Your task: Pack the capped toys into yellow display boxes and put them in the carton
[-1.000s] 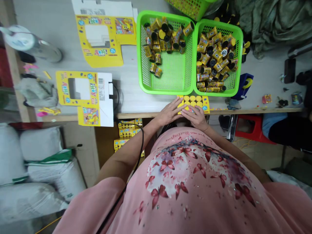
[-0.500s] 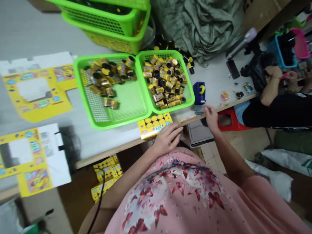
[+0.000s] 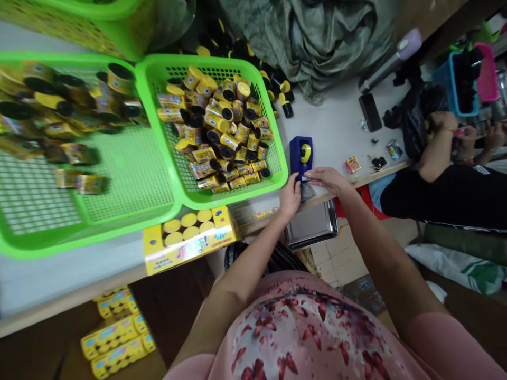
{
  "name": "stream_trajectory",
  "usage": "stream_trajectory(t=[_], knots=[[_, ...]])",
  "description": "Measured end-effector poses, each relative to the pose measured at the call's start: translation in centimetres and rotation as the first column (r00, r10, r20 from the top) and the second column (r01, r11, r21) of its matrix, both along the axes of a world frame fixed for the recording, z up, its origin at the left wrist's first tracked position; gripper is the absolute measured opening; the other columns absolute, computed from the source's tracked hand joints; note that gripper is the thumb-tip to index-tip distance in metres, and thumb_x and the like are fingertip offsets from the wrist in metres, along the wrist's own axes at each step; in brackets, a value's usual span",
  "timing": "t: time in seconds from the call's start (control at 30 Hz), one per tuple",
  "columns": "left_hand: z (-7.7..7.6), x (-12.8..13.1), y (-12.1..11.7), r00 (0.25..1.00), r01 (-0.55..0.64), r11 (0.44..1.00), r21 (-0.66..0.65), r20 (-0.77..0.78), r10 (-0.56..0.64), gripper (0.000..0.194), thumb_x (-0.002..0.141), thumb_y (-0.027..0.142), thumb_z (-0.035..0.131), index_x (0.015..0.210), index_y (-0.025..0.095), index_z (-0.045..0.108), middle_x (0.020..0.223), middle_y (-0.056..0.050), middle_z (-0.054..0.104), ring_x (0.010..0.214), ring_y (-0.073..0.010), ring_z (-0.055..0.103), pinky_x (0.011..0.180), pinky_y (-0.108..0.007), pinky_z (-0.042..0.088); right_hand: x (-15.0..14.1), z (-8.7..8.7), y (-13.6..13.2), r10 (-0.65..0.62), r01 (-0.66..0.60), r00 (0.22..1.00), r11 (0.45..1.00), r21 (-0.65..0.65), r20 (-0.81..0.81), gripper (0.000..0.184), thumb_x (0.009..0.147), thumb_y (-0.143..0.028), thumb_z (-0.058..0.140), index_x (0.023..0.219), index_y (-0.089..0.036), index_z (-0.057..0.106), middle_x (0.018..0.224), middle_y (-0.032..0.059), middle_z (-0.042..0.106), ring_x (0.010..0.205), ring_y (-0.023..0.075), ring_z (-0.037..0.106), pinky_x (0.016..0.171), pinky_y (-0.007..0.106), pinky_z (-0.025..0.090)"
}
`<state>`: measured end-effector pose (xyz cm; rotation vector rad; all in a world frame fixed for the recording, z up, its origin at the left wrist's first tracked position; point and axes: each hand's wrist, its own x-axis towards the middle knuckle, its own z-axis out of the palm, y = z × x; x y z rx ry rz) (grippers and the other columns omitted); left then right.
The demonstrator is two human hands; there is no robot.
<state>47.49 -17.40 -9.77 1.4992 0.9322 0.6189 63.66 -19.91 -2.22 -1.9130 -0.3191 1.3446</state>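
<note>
A dark blue tape dispenser (image 3: 293,153) with a yellow-cored roll stands near the table's front edge. My left hand (image 3: 290,198) is at its front left corner, fingers bent and closed against it. From the right, my right hand (image 3: 328,178) reaches to the dispenser's front end. Its fingers are long and close together, the tips meeting there; whatever lies between them is too small to make out. Left of my hands, a yellow display box (image 3: 190,248) with round yellow lids in its window sits at the table edge.
Two green baskets (image 3: 283,179) hold small yellow-and-black canisters (image 3: 217,122); more lie loose behind. A phone (image 3: 371,113), a small packet (image 3: 352,164) and keys (image 3: 378,163) lie to the right. Packed yellow boxes (image 3: 119,338) stand below the table. A co-worker's arm (image 3: 438,148) is at far right.
My left hand has left the front of my shirt and come to the tape dispenser. My right hand has stayed by the dispenser's front. The view has shifted right and closer.
</note>
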Motion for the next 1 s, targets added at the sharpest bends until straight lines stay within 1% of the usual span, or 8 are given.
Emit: stream_trajectory(t=[0.17, 0.33, 0.5, 0.63, 0.73, 0.87, 0.93, 1.0], knots=[[-0.3, 0.4, 0.5, 0.999, -0.047, 0.998, -0.027, 0.002, 0.048, 0.021, 0.097, 0.021, 0.059, 0.117, 0.019, 0.066, 0.088, -0.002, 0.068, 0.082, -0.0173, 0.065, 0.084, -0.027, 0.052, -1.2, -0.6, -2.3, -0.056, 0.056, 0.998, 0.990, 0.127, -0.003, 0.032, 0.059, -0.039, 0.094, 0.078, -0.017, 0.078, 0.108, 0.0076, 0.079, 0.111, 0.0232, 0.071, 0.109, 0.039, 0.054], [0.0, -0.1, 0.7, 0.999, -0.044, 0.997, -0.068, -0.022, 0.043, 0.021, 0.094, 0.016, 0.060, 0.113, 0.019, 0.066, 0.089, -0.001, 0.068, 0.082, -0.0163, 0.063, 0.083, -0.025, 0.050, -4.1, -2.9, -4.3, -0.086, 0.015, 0.943, 0.976, 0.216, 0.321, 0.027, 0.067, -0.045, 0.085, 0.074, -0.020, 0.078, 0.138, 0.0084, 0.067, 0.125, 0.0273, 0.064, 0.117, 0.045, 0.044], [0.1, 0.3, 1.3, 0.999, -0.027, 0.994, -0.102, -0.033, 0.024, 0.023, 0.094, 0.017, 0.060, 0.116, 0.020, 0.065, 0.087, 0.000, 0.066, 0.082, -0.0161, 0.062, 0.083, -0.026, 0.050, -5.2, -4.7, -3.7, -0.129, 0.000, 0.795, 0.977, 0.212, 0.593, 0.019, 0.080, -0.035, 0.070, 0.069, -0.020, 0.074, 0.120, 0.0118, 0.073, 0.115, 0.0247, 0.067, 0.111, 0.042, 0.048], [0.3, -0.7, -0.5, 0.999, 0.033, 0.990, -0.138, 0.042, -0.027, 0.040, 0.093, 0.017, 0.062, 0.133, 0.019, 0.061, 0.101, -0.006, 0.071, 0.091, -0.0192, 0.066, 0.091, -0.032, 0.053, -5.8, -3.2, -6.2, -0.203, 0.050, 0.724, 0.969, 0.243, 0.660, 0.025, 0.086, -0.040, 0.062, 0.076, -0.020, 0.073, 0.111, 0.0115, 0.075, 0.111, 0.0245, 0.066, 0.108, 0.045, 0.048], [1.3, -5.0, -3.4, 0.985, 0.143, 0.983, -0.114, 0.114, -0.130, 0.046, 0.096, 0.024, 0.059, 0.142, 0.019, 0.057, 0.126, -0.013, 0.069, 0.109, -0.0230, 0.068, 0.100, -0.038, 0.054, -7.4, -1.0, -8.9, -0.263, 0.086, 0.656, 0.957, 0.276, 0.707, 0.030, 0.085, -0.047, 0.065, 0.089, -0.019, 0.074, 0.095, 0.0067, 0.075, 0.094, 0.0218, 0.068, 0.098, 0.043, 0.052], [5.1, -16.0, -6.4, 0.958, 0.283, 0.948, 0.148, 0.015, -0.288, 0.030, 0.102, 0.031, 0.052, 0.124, 0.018, 0.069, 0.109, -0.011, 0.076, 0.097, -0.0207, 0.072, 0.088, -0.033, 0.058, -13.8, 3.0, -10.4, -0.183, 0.065, 0.827, 0.970, 0.234, 0.531, 0.030, 0.076, -0.049, 0.075, 0.087, -0.021, 0.077, 0.074, 0.0001, 0.072, 0.066, 0.0162, 0.063, 0.073, 0.035, 0.056], [7.3, -22.1, -6.2, 0.974, 0.226, 0.904, 0.363, -0.061, -0.219, 0.026, 0.104, 0.025, 0.050, 0.120, 0.018, 0.070, 0.099, -0.009, 0.076, 0.087, -0.0170, 0.072, 0.081, -0.028, 0.058, -18.7, 5.0, -9.9, -0.039, -0.033, 0.937, 0.980, 0.198, 0.346, 0.027, 0.074, -0.045, 0.078, 0.089, -0.022, 0.079, 0.077, 0.0004, 0.074, 0.065, 0.0157, 0.064, 0.069, 0.033, 0.057], [8.6, -27.3, -4.6, 0.990, 0.109, 0.792, 0.601, -0.135, -0.034, 0.026, 0.099, 0.019, 0.059, 0.123, 0.019, 0.068, 0.100, -0.009, 0.076, 0.087, -0.0175, 0.070, 0.081, -0.029, 0.057, -23.6, 6.1, -8.7, 0.110, -0.134, 0.985, 0.973, 0.187, 0.136, 0.034, 0.075, -0.043, 0.078, 0.105, -0.025, 0.080, 0.080, -0.0005, 0.076, 0.066, 0.0155, 0.066, 0.070, 0.033, 0.058]])
